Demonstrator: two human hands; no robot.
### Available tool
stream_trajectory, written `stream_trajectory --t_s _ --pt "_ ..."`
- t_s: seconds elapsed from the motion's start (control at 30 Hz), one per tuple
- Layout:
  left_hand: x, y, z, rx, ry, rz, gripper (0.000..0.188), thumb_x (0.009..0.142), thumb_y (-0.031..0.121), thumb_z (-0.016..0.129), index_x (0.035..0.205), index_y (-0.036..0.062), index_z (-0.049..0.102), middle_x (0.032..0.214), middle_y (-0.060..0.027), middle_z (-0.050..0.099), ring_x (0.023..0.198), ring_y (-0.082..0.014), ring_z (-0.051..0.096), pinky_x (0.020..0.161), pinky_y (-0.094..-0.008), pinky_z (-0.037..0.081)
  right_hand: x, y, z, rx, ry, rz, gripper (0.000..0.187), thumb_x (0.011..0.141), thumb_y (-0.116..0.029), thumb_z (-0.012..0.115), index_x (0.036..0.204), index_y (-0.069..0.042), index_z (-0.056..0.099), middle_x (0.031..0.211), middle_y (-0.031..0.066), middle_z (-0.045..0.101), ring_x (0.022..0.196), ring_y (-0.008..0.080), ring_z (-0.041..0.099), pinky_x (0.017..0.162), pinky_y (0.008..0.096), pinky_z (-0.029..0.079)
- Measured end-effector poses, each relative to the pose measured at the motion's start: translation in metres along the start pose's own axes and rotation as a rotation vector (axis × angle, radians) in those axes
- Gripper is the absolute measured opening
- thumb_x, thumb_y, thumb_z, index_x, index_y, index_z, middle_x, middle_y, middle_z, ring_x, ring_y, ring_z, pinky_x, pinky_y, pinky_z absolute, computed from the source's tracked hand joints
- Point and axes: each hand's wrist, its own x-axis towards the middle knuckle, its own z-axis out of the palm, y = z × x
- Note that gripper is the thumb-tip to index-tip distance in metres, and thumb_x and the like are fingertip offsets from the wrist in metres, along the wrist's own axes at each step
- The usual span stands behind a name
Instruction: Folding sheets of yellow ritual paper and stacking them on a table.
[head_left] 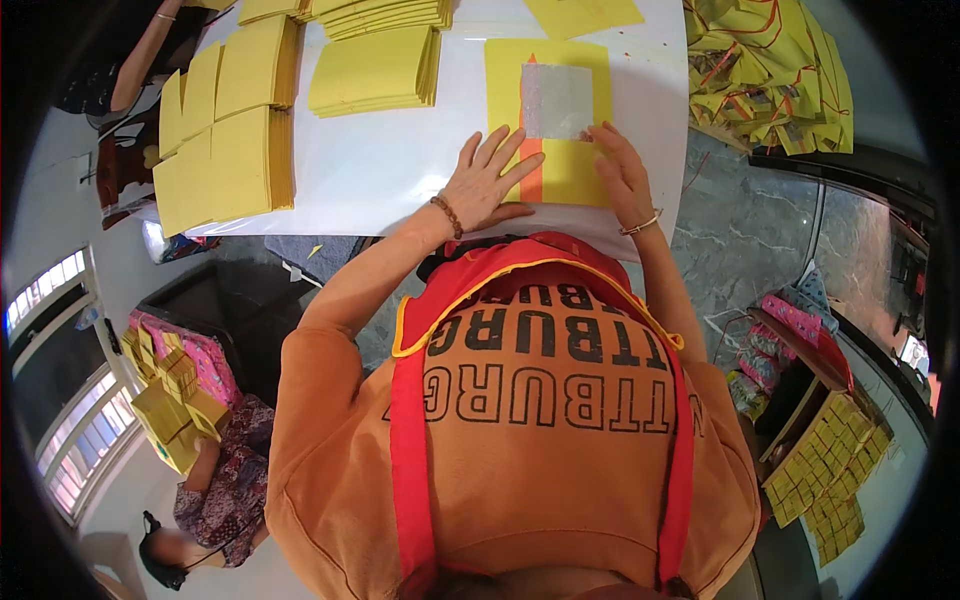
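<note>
In front of me a yellow paper sheet [500, 62] lies on the white table. It bears a silver-grey square [560, 100] and an orange strip [531, 180]. The sheet's near part looks folded up over the square's lower edge; I cannot be sure of this. My left hand [485, 182] rests flat with fingers spread across the paper's left side and the strip. At the right edge, my right hand [624, 175] touches the paper, its fingers stretched out and the thumb apart.
Yellow paper stacks [372, 72] stand on the table [390, 170] to the left, with more packets [240, 160] at its edge. A heap of yellow pieces with red cords [775, 70] lies right. Another person [235, 490] holds yellow bundles at lower left; a forearm [140, 60] shows upper left.
</note>
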Motion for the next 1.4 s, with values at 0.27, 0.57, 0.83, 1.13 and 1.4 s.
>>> stream_trajectory --t_s 0.27,0.57,0.83,1.13,1.4 --pt "0.003 -0.002 -0.014 0.040 -0.059 0.017 0.082 0.070 0.053 0.065 0.138 0.0201 0.032 0.142 -0.0148 0.027 0.130 -0.0343 0.026 0.103 -0.0530 0.019 -0.009 -0.002 0.009 -0.095 0.051 -0.071 0.033 0.083 -0.018 0.059 0.114 -0.008 0.058 0.125 0.0109 0.051 0.127 0.0333 0.035 0.104 0.0406 0.030" --pt "0.007 -0.001 -0.024 -0.085 -0.004 0.129 0.048 0.069 0.022 0.071 0.113 0.0118 0.056 0.110 -0.0084 0.051 0.103 -0.0270 0.048 0.082 -0.0365 0.041 -0.010 0.001 0.008 -0.264 -0.039 -0.088 0.026 0.086 -0.023 0.055 0.108 -0.011 0.061 0.116 0.0048 0.058 0.123 0.0236 0.043 0.104 0.0434 0.024" --pt "0.014 -0.013 -0.028 -0.454 0.001 0.130 0.017 0.080 0.015 0.063 0.094 0.0044 0.063 0.087 -0.0100 0.058 0.083 -0.0280 0.056 0.074 -0.0351 0.046 -0.005 0.008 0.002 0.064 -0.045 0.063 0.042 0.096 -0.034 0.031 0.107 -0.008 0.063 0.115 0.0077 0.060 0.122 0.0217 0.044 0.106 0.0400 0.019" --pt "0.024 -0.023 -0.032 -0.525 -0.191 -0.015 0.019 0.087 0.020 0.054 0.089 0.0034 0.062 0.082 -0.0111 0.060 0.080 -0.0296 0.057 0.072 -0.0371 0.045 -0.005 0.007 0.001 0.208 -0.024 0.164 0.061 0.096 -0.042 0.018 0.108 -0.004 0.063 0.125 0.0196 0.051 0.123 0.0269 0.041 0.107 0.0351 0.019" --pt "0.032 -0.032 -0.032 -0.671 -0.288 -0.121 0.018 0.084 0.018 0.057 0.086 0.0017 0.063 0.078 -0.0105 0.063 0.071 -0.0266 0.059 0.065 -0.0346 0.046 -0.004 0.008 0.004 0.267 -0.014 0.175 0.064 0.095 -0.045 0.018 0.108 -0.001 0.062 0.125 0.0207 0.050 0.124 0.0278 0.039 0.106 0.0353 0.021"
